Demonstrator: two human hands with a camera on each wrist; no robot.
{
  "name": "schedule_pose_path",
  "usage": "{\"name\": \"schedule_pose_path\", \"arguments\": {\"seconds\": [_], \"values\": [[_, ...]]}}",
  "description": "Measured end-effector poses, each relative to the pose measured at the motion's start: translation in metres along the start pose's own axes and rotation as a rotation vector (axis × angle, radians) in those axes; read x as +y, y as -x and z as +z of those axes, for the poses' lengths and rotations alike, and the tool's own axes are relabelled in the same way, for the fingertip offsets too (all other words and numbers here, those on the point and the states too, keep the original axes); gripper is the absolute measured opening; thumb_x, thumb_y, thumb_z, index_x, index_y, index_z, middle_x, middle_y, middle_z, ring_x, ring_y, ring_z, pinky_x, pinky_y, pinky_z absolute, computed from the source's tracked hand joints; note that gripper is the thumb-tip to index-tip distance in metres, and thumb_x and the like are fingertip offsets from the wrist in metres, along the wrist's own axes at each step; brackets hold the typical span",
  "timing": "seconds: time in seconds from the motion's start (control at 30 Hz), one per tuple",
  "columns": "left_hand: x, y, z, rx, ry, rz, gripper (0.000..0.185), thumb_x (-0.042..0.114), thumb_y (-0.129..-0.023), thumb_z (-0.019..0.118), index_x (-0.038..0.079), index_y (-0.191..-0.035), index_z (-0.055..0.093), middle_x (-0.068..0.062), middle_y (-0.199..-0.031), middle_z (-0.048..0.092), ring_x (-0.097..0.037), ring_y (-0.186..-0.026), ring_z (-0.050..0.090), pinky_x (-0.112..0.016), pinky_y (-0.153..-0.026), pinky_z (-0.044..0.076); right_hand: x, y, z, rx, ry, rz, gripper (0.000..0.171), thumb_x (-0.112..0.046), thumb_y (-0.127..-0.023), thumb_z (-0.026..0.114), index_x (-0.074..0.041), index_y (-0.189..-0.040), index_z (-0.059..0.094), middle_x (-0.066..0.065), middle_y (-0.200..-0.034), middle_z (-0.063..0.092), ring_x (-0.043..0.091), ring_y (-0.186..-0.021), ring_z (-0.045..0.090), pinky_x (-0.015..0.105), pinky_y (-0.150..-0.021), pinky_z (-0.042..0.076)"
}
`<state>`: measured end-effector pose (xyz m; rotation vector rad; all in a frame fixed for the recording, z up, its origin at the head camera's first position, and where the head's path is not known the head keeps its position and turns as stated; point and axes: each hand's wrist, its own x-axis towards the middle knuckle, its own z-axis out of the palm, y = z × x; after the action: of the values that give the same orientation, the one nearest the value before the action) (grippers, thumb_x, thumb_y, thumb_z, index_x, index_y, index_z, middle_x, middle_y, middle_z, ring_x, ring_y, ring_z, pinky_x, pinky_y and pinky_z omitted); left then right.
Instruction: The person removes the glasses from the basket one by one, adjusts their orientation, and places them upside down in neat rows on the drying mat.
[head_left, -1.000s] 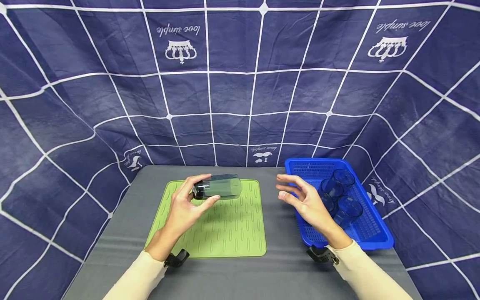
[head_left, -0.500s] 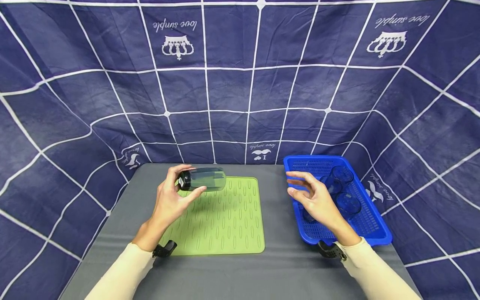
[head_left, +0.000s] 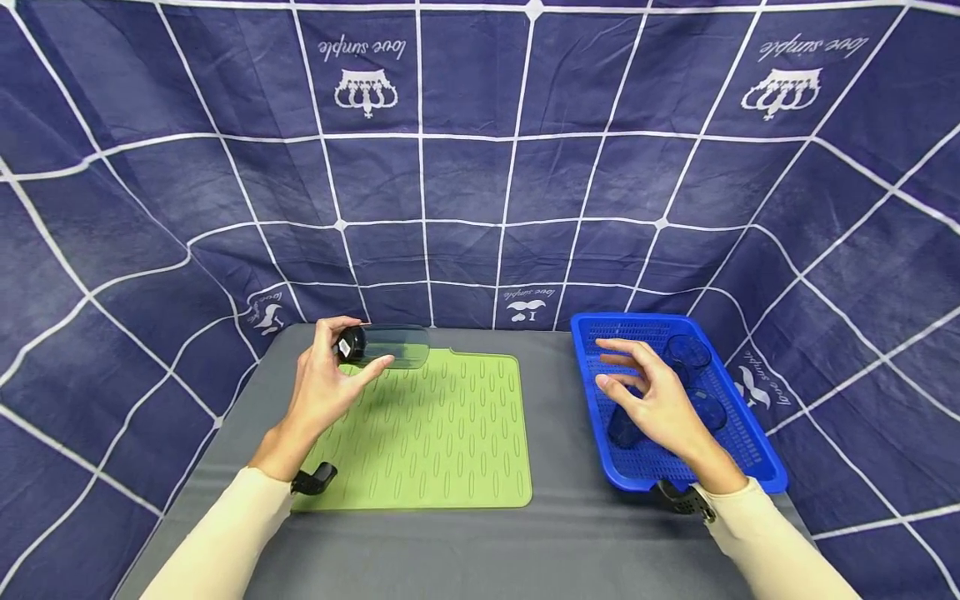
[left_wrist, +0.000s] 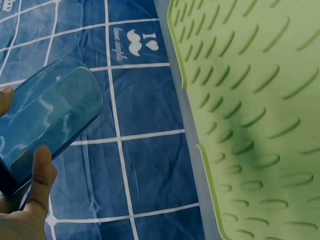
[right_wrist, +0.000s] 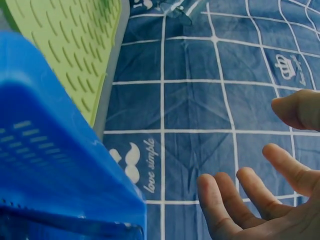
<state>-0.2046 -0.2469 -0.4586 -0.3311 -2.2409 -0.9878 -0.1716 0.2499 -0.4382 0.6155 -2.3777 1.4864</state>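
Left hand (head_left: 324, 392) gripped a clear tinted cup (head_left: 384, 347) near its dark base, thumb and fingers (left_wrist: 41, 170) curled round it. The cup lay sideways in the air above the far left corner of the green silicone mat (head_left: 435, 442), mouth pointing right. Right hand (head_left: 660, 404) hovered over the blue plastic basket (head_left: 750, 475), fingers (right_wrist: 220, 205) spread and loose, holding nothing. Several blue cups (head_left: 688, 352) stood in the basket, just under and behind that hand. Mat and basket sat apart on the grey table (head_left: 555, 533).
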Motion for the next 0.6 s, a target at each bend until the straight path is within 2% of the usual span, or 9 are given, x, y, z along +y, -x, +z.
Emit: {"name": "schedule_pose_path", "arguments": {"seconds": [0.23,0.33,0.5,0.6], "values": [[-0.013,-0.005,-0.006,0.028,-0.043,-0.015,0.077,0.019,-0.084,0.107,0.005,-0.146,0.064,-0.015,-0.135,0.083,-0.028,-0.095,0.068,-0.025,-0.080,0.042,0.000,-0.005,-0.011,0.018,0.124,-0.021,0.054,-0.002,-0.106,0.083,-0.007,-0.157,0.068,0.017,-0.153,0.068,-0.010,-0.133,0.067,0.015,-0.106,0.063],[-0.020,-0.007,-0.007,0.034,-0.071,-0.022,0.076,0.020,-0.084,0.107,0.006,-0.146,0.065,-0.017,-0.134,0.083,-0.031,-0.090,0.069,-0.025,-0.079,0.042,0.000,-0.005,-0.015,0.023,0.173,-0.024,0.055,-0.004,-0.105,0.085,-0.009,-0.157,0.069,0.015,-0.153,0.069,-0.013,-0.132,0.064,0.012,-0.107,0.060],[-0.031,-0.010,-0.009,0.027,-0.103,-0.028,0.076,0.023,-0.085,0.107,0.010,-0.148,0.067,-0.018,-0.116,0.081,-0.032,-0.079,0.071,-0.023,-0.076,0.045,0.001,-0.005,-0.019,0.032,0.233,-0.057,0.056,-0.004,-0.104,0.086,-0.011,-0.157,0.070,0.016,-0.153,0.070,-0.015,-0.133,0.061,0.008,-0.109,0.056],[-0.037,-0.011,-0.009,0.019,-0.114,-0.022,0.076,0.022,-0.086,0.107,0.011,-0.150,0.068,-0.018,-0.111,0.081,-0.033,-0.078,0.074,-0.024,-0.076,0.047,0.004,-0.004,-0.021,0.027,0.274,-0.075,0.056,-0.005,-0.103,0.087,-0.012,-0.156,0.071,0.015,-0.152,0.071,-0.009,-0.133,0.064,0.007,-0.109,0.055]]}}
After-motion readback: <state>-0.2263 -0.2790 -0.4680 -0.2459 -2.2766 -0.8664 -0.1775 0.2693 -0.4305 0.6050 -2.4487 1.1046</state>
